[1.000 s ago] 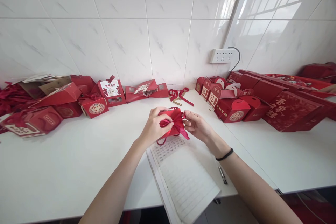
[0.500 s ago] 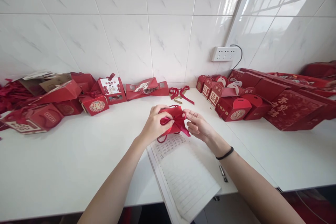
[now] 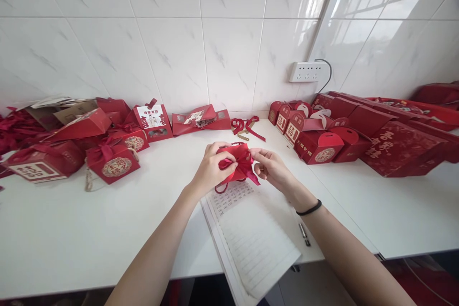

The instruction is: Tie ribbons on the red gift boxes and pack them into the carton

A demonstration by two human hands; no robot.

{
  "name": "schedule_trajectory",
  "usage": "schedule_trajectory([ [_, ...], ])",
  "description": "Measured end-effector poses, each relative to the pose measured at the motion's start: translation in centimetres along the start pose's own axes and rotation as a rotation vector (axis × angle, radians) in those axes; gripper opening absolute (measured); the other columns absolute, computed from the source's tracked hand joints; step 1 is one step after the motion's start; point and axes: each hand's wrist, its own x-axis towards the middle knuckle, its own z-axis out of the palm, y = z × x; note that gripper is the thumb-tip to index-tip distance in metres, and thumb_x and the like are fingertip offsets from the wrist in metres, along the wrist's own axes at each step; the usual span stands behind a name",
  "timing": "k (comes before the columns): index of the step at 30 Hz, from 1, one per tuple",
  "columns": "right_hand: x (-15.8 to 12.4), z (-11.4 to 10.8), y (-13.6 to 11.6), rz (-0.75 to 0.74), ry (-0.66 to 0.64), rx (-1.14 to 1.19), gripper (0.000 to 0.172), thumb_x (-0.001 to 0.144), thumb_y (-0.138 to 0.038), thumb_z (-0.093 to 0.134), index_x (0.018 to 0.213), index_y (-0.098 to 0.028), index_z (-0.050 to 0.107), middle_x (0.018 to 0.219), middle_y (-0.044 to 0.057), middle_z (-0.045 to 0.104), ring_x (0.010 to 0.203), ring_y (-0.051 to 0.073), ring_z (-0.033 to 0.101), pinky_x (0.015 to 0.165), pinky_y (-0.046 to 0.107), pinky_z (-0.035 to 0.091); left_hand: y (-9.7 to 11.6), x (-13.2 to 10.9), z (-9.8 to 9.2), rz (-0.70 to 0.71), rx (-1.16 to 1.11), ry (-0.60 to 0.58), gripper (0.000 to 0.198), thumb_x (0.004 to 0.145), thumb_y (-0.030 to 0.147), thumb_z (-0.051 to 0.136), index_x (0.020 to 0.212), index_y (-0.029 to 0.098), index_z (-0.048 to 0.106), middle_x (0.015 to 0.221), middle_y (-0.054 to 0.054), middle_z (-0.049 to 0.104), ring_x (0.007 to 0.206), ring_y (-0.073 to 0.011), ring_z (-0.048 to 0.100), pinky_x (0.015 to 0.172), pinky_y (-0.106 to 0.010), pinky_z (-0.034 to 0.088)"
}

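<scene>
A small red gift box [image 3: 224,182] with a dark red cord handle stands in the middle, at the top edge of a notebook. Over its top lies a red satin ribbon [image 3: 247,168], gathered into a bow with one tail hanging to the right. My left hand [image 3: 217,165] is closed, thumb and forefinger pinching the ribbon at the bow's middle. On the right side, my right hand [image 3: 268,165] is closed, its thumb and forefinger on a ribbon loop, the other fingers curled. Fingers and ribbon cover most of the box top.
An open notebook [image 3: 254,244] overhangs the front edge, a pen [image 3: 304,234] beside it. Red boxes with ribbons [image 3: 113,162] crowd the left; several more boxes [image 3: 319,147] stand right. Loose ribbon [image 3: 247,126] lies behind, below a power strip [image 3: 306,72] on the wall.
A red box with a round gold emblem and rope handle now stands at the left, in front of the others. My right hand has shifted slightly at the ribbon loop; my left stays.
</scene>
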Motion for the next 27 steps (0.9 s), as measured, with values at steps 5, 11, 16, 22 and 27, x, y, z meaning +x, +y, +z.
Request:
schedule_trajectory([
  [5,-0.2,-0.2,-0.5,0.028,0.008,0.093,0.038,0.058,-0.039,0.081,0.077,-0.016,0.059,0.065,-0.004,0.052,0.038,0.001,0.035,0.032,0.014,0.019,0.0,0.0,-0.1,-0.021,0.006,-0.013,0.004,0.079,0.020,0.062,0.076,0.022,0.064,0.112,-0.005,0.054,0.113,-0.0218,0.047,0.099,-0.042,0.042],
  [11,0.1,-0.4,0.0,0.038,0.176,0.017,0.036,0.061,-0.037,0.074,0.086,-0.017,0.057,0.076,0.000,0.058,0.041,0.004,0.039,0.033,0.016,0.024,0.0,0.0,0.0,-0.027,-0.020,-0.011,0.004,0.079,0.019,0.062,0.077,0.021,0.064,0.112,-0.005,0.054,0.112,-0.0210,0.047,0.099,-0.041,0.042],
  [16,-1.0,0.1,0.4,-0.550,0.445,-0.533,0.013,0.084,-0.031,0.052,0.089,-0.020,0.054,0.084,0.005,0.056,0.062,0.014,0.053,0.044,0.023,0.039,0.2,0.1,0.0,-0.081,-0.041,-0.023,0.004,0.077,0.019,0.062,0.076,0.021,0.064,0.112,-0.004,0.053,0.112,-0.0208,0.047,0.100,-0.039,0.041],
  [22,-2.7,2.6,1.6,-1.369,-0.130,-1.215,0.003,0.088,-0.021,0.058,0.088,-0.019,0.058,0.080,0.005,0.058,0.073,0.017,0.052,0.065,0.031,0.046,1.0,0.5,-0.6,-0.188,-0.020,-0.065,0.006,0.076,0.020,0.063,0.069,0.021,0.063,0.108,-0.004,0.053,0.108,-0.0221,0.049,0.097,-0.041,0.044],
  [27,-2.7,4.0,3.2,-1.300,-0.175,-1.486,0.017,0.095,-0.015,0.046,0.089,-0.013,0.061,0.081,0.007,0.058,0.072,0.018,0.049,0.064,0.031,0.042,1.3,0.7,-0.8,-0.280,0.021,-0.099,0.004,0.075,0.022,0.065,0.071,0.022,0.066,0.112,-0.004,0.053,0.115,-0.0262,0.046,0.100,-0.048,0.040],
])
